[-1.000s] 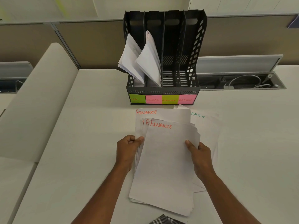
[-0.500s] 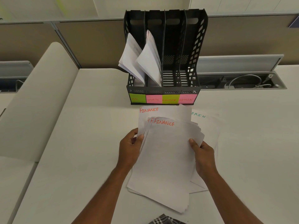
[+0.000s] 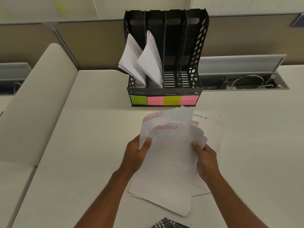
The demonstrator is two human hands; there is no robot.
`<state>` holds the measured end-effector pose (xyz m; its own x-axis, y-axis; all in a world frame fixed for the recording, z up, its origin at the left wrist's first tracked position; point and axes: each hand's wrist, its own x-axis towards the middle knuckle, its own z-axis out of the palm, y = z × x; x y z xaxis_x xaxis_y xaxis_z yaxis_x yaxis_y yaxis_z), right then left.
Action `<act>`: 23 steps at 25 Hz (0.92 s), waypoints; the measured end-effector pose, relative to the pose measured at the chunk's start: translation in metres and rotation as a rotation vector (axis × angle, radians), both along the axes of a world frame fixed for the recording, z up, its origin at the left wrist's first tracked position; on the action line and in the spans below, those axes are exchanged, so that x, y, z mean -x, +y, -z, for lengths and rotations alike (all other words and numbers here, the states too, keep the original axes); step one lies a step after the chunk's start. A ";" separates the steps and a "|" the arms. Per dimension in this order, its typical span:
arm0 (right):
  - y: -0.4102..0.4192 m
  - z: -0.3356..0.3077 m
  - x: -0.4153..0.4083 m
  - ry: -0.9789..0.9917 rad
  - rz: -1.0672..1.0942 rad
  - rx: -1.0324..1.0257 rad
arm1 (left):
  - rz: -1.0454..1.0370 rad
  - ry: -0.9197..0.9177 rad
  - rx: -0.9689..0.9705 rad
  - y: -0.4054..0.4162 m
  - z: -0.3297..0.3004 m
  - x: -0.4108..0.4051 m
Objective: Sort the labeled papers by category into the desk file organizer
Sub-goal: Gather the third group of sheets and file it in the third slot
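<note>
A stack of white FINANCE papers (image 3: 169, 162) is lifted off the table, tilted up toward the organizer. My left hand (image 3: 136, 153) grips its left edge, thumb on top. My right hand (image 3: 205, 158) grips its right edge the same way. The black desk file organizer (image 3: 190, 51) stands at the table's far side with four slots tagged HR, SPORTS, FINANCE, ADMIN (image 3: 164, 100). White papers (image 3: 131, 60) lean in the HR slot and more papers (image 3: 151, 61) in the SPORTS slot; the FINANCE and ADMIN slots hold nothing. ADMIN papers (image 3: 210, 129) lie flat on the table under and right of the held stack.
The white table (image 3: 82, 145) meets a curved divider panel (image 3: 32, 104) on the left. Behind the organizer on the right, an open cable tray (image 3: 243, 83) holds wires. A checked cloth (image 3: 169, 224) shows at the bottom edge.
Both hands have raised the FINANCE stack off the table and carried it forward toward the organizer; its top edges now curl and fan out.
</note>
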<state>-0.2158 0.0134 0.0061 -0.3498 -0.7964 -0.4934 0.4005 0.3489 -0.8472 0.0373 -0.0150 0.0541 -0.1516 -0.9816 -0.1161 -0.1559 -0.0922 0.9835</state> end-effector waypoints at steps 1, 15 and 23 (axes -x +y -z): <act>0.000 0.001 0.001 -0.009 0.007 -0.001 | -0.023 0.058 -0.006 -0.002 -0.001 -0.003; -0.014 0.002 0.008 0.103 -0.172 0.046 | -0.058 0.055 -0.118 -0.034 -0.006 -0.017; -0.020 0.004 0.010 0.095 -0.162 0.065 | -0.011 0.290 -0.209 -0.029 0.000 -0.028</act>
